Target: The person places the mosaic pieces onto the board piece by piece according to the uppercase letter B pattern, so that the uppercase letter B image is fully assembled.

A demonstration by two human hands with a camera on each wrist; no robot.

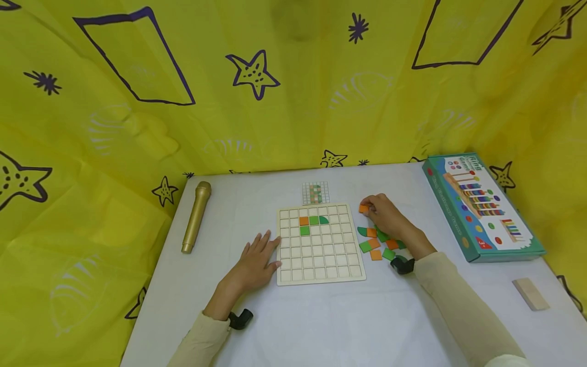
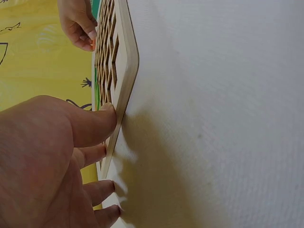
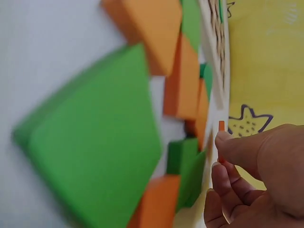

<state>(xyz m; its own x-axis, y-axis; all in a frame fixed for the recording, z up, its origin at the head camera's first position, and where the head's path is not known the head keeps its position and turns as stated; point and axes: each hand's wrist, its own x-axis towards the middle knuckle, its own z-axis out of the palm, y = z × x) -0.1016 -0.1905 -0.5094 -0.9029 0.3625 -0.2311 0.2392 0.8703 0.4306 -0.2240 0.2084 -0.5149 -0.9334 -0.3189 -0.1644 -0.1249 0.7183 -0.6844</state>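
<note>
1. A person's right hand [image 1: 384, 214] pinches an orange tile [image 1: 364, 208] between thumb and fingertips, held just right of the wooden grid board [image 1: 319, 243]; the board's open cells lie to the hand's left.
2. The left hand [image 1: 257, 260] rests flat, fingers spread and straight, its fingertips touching the board's left edge.
3. The right hand is nearer the loose pile of green and orange tiles [image 1: 380, 243] beside the board.
4. The tiles look smooth and flat, square or quarter-round; the board is pale wood on a white table [image 1: 321, 321].
</note>
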